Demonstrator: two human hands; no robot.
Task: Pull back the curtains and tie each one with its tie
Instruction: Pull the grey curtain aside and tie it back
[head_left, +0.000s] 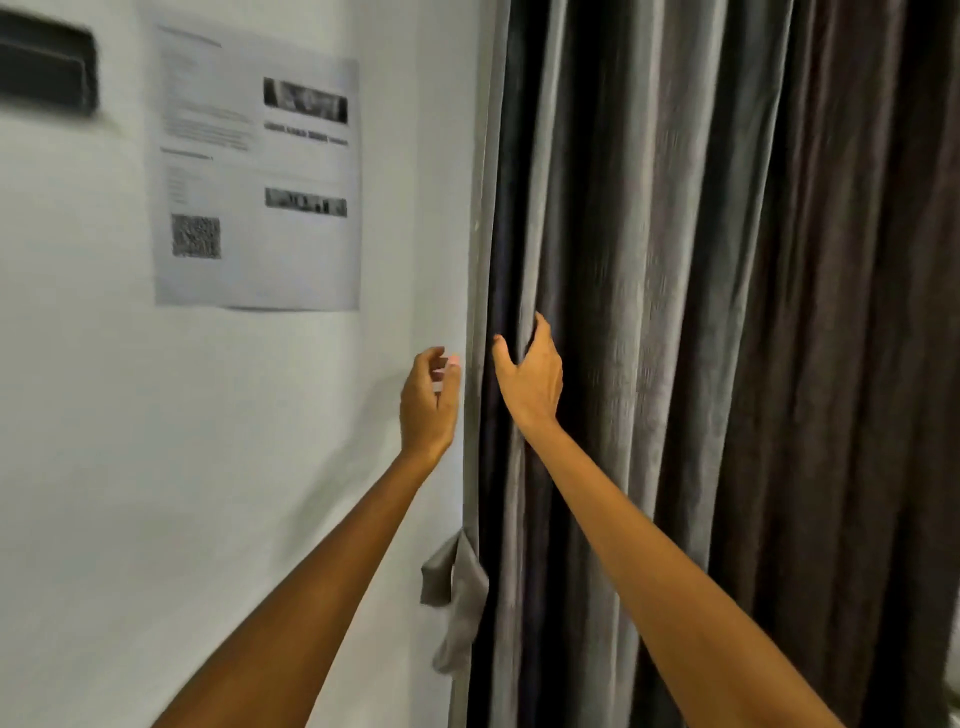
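Gripping a fold of the curtain (649, 260), right hand (530, 382) sits above the hanging tie (457, 587); left hand (428, 402), seemingly empty and loosely curled, hovers nearer.

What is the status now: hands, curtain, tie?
Right hand gripping a fold of the curtain near its left edge. Left hand free beside that edge, fingers loosely curled. Tie hangs loose below, unused. Nothing in the way.

- The curtain (675, 312) is dark grey-brown, hangs in deep vertical folds, and is gathered just right of the white wall (104, 415).
- The tie (457, 592), a matching grey fabric strip, hangs loose at the curtain's left edge, low down, against the wall.
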